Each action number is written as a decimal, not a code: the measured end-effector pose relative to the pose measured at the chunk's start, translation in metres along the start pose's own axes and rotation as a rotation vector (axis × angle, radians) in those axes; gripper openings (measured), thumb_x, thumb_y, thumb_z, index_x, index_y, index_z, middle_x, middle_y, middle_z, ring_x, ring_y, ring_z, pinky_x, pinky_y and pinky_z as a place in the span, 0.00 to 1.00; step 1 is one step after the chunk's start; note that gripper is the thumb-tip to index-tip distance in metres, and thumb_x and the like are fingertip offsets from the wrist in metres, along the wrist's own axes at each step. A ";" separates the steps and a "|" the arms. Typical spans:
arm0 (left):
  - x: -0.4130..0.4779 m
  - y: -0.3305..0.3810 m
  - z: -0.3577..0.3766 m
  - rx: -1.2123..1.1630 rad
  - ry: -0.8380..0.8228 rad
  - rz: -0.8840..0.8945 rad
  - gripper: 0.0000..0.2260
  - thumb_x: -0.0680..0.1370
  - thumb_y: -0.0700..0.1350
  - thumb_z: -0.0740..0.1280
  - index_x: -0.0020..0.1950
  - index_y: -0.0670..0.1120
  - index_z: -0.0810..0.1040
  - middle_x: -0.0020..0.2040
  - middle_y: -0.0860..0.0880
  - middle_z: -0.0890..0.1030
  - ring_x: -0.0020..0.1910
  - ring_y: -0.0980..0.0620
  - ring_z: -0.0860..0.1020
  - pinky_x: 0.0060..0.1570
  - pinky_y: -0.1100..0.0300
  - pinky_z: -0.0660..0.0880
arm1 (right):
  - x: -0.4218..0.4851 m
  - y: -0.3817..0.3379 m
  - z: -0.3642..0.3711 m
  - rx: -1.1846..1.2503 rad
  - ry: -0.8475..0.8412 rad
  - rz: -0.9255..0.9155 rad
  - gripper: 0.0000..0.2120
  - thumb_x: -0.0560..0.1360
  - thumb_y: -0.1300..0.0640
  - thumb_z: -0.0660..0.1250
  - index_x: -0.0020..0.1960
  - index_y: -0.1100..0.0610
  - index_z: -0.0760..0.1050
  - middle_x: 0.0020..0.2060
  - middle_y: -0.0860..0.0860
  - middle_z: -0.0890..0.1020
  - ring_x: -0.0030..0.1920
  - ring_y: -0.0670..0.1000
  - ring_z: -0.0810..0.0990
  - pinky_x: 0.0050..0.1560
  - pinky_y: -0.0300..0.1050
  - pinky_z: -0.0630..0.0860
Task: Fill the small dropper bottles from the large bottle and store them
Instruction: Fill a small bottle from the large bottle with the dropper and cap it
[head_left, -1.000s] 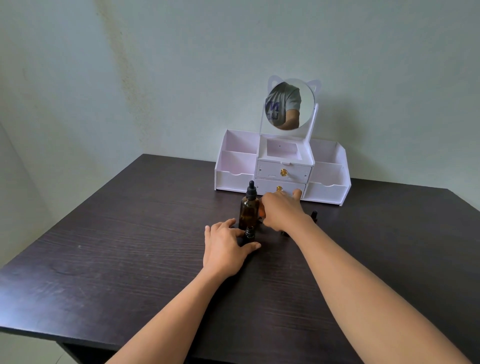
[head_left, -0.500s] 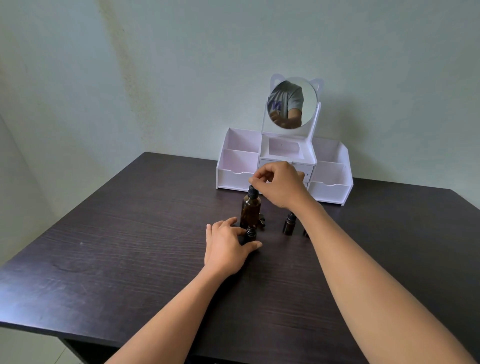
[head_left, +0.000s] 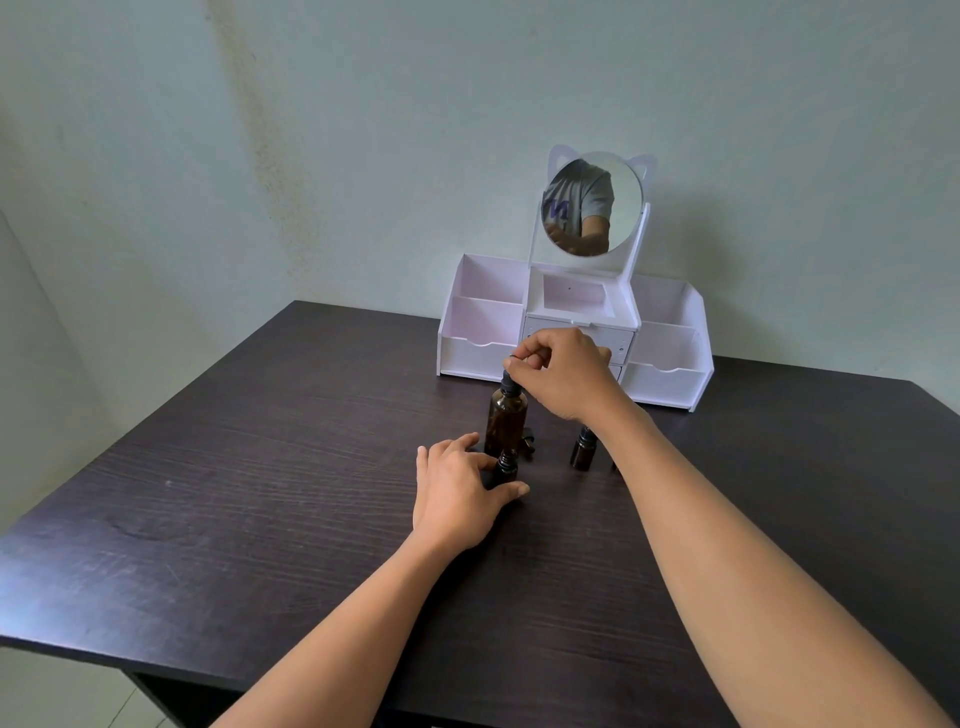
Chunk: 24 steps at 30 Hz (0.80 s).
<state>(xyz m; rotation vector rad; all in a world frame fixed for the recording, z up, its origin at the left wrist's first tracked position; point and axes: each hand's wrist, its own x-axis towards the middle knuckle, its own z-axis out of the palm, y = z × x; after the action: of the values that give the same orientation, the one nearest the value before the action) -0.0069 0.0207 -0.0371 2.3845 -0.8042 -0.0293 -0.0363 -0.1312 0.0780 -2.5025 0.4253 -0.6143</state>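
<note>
1. Small dropper bottle (head_left: 506, 464) is standing upright near the middle of the dark wooden table (head_left: 260, 493), and we are holding it at its base.
2. We are resting our left hand (head_left: 457, 493) on the table, with the forearm reaching in from the lower edge. The thumb and fingers are curling around the lower part of that bottle, thumb on the near side and fingers on the left.
3. Just behind it, the large bottle (head_left: 505, 423) of amber glass is standing upright. We cannot tell whether the two bottles are touching.
4. A black dropper cap (head_left: 509, 385) is sitting on the large bottle's neck. We are bringing our right hand (head_left: 563, 374) over it from the right and pinching its top between thumb and forefinger, while the other fingers are curling in behind.
5. A small dark piece (head_left: 528, 448) is lying on the table just right of the large bottle's base. It is showing too small for us to identify.
6. A second small dropper bottle (head_left: 582, 451) is standing upright further right, apart from the large bottle and partly tucked under our right wrist.
7. A white organiser (head_left: 478, 353) is standing at the far side of the table by the wall, showing open compartments on both sides. Our right hand is hiding part of its middle drawers.
8. A round mirror (head_left: 592, 205) with cat ears is rising above the organiser and reflecting a grey shirt and an arm.
</note>
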 end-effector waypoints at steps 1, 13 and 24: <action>0.000 0.000 0.000 0.001 0.000 -0.001 0.25 0.72 0.67 0.70 0.64 0.55 0.81 0.76 0.51 0.68 0.76 0.48 0.61 0.76 0.43 0.53 | -0.001 0.001 0.000 0.001 -0.005 0.000 0.03 0.76 0.47 0.68 0.46 0.45 0.78 0.35 0.41 0.78 0.44 0.43 0.76 0.56 0.48 0.60; 0.001 -0.001 0.003 0.004 -0.002 -0.001 0.25 0.72 0.67 0.70 0.63 0.55 0.81 0.76 0.51 0.68 0.76 0.49 0.61 0.76 0.43 0.54 | 0.000 0.000 0.000 0.029 0.019 0.000 0.06 0.75 0.45 0.70 0.46 0.46 0.79 0.35 0.43 0.80 0.43 0.43 0.76 0.57 0.48 0.62; 0.001 0.000 0.002 -0.003 0.000 -0.007 0.25 0.72 0.67 0.70 0.64 0.55 0.81 0.76 0.51 0.68 0.76 0.49 0.61 0.76 0.43 0.53 | 0.000 -0.001 -0.002 -0.013 0.002 -0.016 0.04 0.77 0.49 0.68 0.43 0.46 0.79 0.34 0.43 0.79 0.43 0.45 0.76 0.57 0.49 0.63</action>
<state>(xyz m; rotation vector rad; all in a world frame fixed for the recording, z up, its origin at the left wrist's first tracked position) -0.0066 0.0193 -0.0389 2.3847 -0.7955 -0.0332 -0.0374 -0.1309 0.0800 -2.5200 0.4117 -0.6225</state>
